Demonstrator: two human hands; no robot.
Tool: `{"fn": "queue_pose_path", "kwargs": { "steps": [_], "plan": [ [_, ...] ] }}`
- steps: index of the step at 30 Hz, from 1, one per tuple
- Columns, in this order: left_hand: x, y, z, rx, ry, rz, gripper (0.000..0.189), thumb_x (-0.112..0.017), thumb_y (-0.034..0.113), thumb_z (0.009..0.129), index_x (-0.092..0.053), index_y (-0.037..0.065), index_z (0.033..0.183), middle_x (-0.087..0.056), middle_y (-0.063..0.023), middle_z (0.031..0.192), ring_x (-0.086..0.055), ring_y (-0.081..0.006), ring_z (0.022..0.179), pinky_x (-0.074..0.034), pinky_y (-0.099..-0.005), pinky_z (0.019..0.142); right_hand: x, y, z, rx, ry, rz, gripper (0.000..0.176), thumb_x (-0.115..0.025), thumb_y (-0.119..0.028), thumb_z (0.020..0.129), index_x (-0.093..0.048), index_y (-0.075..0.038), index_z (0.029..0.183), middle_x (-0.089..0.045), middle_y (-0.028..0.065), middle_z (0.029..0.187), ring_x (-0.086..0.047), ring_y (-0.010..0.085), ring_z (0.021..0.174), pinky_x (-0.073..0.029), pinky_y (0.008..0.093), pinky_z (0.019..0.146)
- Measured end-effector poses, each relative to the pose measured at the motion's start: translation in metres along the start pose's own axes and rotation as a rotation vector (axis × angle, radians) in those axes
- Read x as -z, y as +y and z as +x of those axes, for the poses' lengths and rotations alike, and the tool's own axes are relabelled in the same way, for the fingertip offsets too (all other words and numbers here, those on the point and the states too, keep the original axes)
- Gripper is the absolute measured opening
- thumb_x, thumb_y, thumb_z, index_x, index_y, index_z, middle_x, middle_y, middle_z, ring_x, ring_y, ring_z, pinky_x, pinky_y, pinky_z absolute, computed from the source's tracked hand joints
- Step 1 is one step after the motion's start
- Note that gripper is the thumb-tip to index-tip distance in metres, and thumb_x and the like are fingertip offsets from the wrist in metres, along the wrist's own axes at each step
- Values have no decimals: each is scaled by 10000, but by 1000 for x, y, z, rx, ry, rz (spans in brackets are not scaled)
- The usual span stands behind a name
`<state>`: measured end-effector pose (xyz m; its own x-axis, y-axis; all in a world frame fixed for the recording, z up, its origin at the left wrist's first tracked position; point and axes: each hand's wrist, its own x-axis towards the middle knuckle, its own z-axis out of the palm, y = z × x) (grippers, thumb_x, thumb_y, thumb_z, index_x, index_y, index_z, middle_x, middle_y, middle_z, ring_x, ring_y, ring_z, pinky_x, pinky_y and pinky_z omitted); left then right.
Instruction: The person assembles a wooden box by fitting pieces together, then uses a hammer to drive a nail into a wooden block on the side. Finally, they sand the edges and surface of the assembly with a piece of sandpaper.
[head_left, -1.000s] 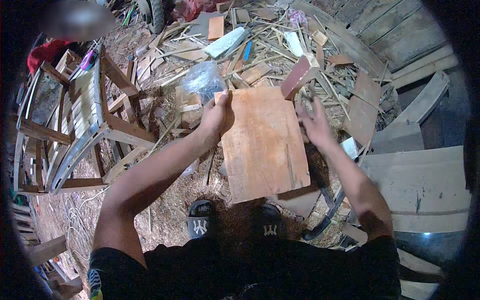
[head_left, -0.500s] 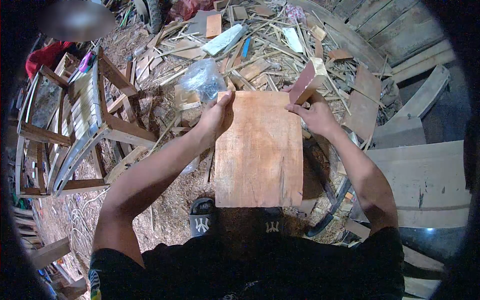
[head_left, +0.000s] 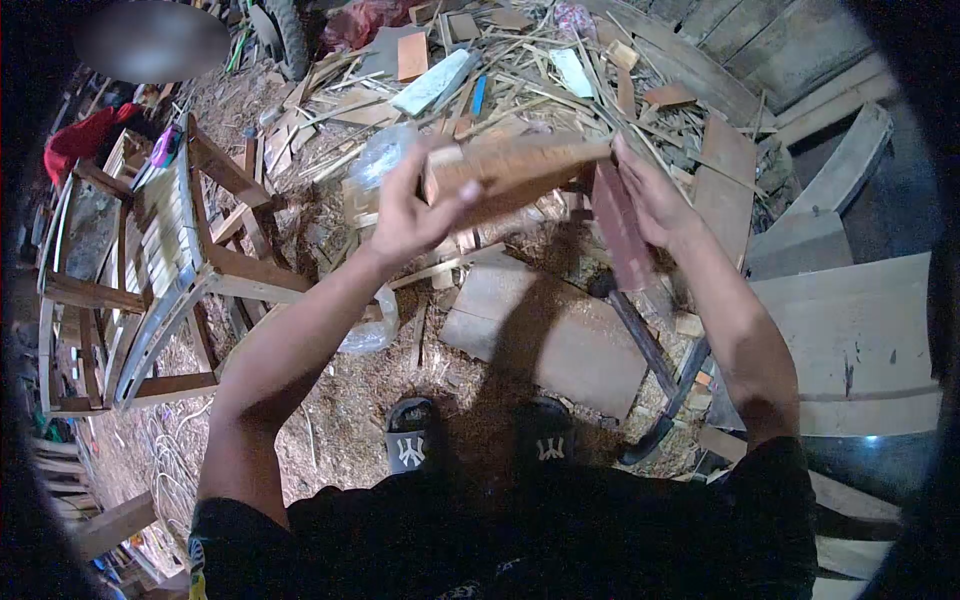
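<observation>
Above the floor a wooden board [head_left: 520,175] is held nearly edge-on, blurred by motion. My left hand [head_left: 415,210] grips its left end, thumb along the near side. At the other end, my right hand [head_left: 660,200] is closed around a reddish-brown wood block [head_left: 622,235] and touches the board's right corner. The block hangs down at a slant beside the board. Part of the right hand's fingers is hidden behind the block and board.
A flat panel [head_left: 550,335] lies on the sawdust floor, beside a hammer [head_left: 640,340]. To the left stands a slatted wooden furniture frame [head_left: 170,260]. Clear plastic bags [head_left: 370,325], wood offcuts [head_left: 570,75] and large curved boards [head_left: 840,345] lie around. Two sandals [head_left: 408,445] show below.
The board has swung from facing me flat to nearly edge-on, uncovering the panel on the floor. The reddish-brown block has turned downward in my right hand.
</observation>
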<state>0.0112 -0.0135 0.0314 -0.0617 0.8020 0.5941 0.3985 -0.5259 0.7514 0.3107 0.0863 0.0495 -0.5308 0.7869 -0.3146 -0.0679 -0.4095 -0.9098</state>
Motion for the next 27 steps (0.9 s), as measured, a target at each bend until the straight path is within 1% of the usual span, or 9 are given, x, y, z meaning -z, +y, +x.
{"fn": "queue_pose_path", "kwargs": {
  "steps": [2,5,11,15,17,21,23,24,27],
  "plan": [
    [8,-16,-10,-292,-215,196,526,-838,158,717,-604,45,1174,-634,-120,1020,-621,-344,953,-485,-438,859,-13,2,-6,47,-80,7,632,-539,-484,998,-455,-54,1454,-539,91,1401,-520,206,1264,-425,364,1060],
    [12,-28,-18,-478,-328,342,606,-840,144,631,-617,88,1191,-630,-87,1085,-599,-298,1056,-427,-457,886,-8,20,1,15,-135,50,573,-603,-372,992,-499,3,1412,-522,100,1416,-488,195,1292,-358,359,1118],
    [9,-30,-40,-444,-349,510,479,-749,106,693,-652,137,1161,-615,-61,1219,-564,-273,1159,-371,-499,943,12,64,17,214,23,-348,422,-629,-150,954,-586,13,1342,-571,124,1380,-504,192,1274,-358,344,1103],
    [3,-36,-42,-466,-429,466,465,-759,121,711,-638,99,1159,-629,-91,1205,-580,-283,1166,-392,-495,976,1,76,7,143,88,-172,346,-658,-128,933,-661,-13,1259,-567,139,1397,-537,193,1255,-364,305,1097],
    [1,-40,-36,-340,-257,227,436,-741,139,800,-610,18,1198,-631,-176,1210,-626,-326,1101,-477,-435,944,3,66,0,168,93,-229,368,-630,-162,963,-626,-11,1299,-589,124,1364,-553,194,1226,-375,306,1086],
    [-4,-9,2,338,-22,-96,348,-718,206,906,-605,-12,1153,-674,-114,1095,-647,-213,1037,-510,-358,886,11,40,-6,6,171,-107,460,-517,-321,1030,-499,-80,1422,-612,54,1259,-531,173,1198,-428,381,1034],
    [-12,-38,0,472,5,-210,322,-687,251,952,-612,-8,1127,-681,-81,1044,-636,-166,1003,-502,-334,881,30,59,1,-47,74,132,526,-457,-413,1041,-425,-117,1475,-572,44,1298,-520,165,1200,-452,393,1007],
    [-17,-43,-3,659,92,-325,326,-694,263,948,-624,6,1136,-689,-86,1028,-641,-171,966,-512,-329,854,31,73,1,-159,-53,-74,571,-377,-465,1055,-366,-120,1509,-507,33,1402,-490,177,1264,-454,397,1020],
    [-32,-79,-29,933,228,-501,325,-653,298,974,-629,36,1165,-687,-88,1043,-655,-194,944,-533,-335,844,9,118,-8,-199,-60,100,562,-505,-337,1028,-372,-84,1511,-435,79,1501,-420,172,1338,-352,370,1104]
  ]
}}
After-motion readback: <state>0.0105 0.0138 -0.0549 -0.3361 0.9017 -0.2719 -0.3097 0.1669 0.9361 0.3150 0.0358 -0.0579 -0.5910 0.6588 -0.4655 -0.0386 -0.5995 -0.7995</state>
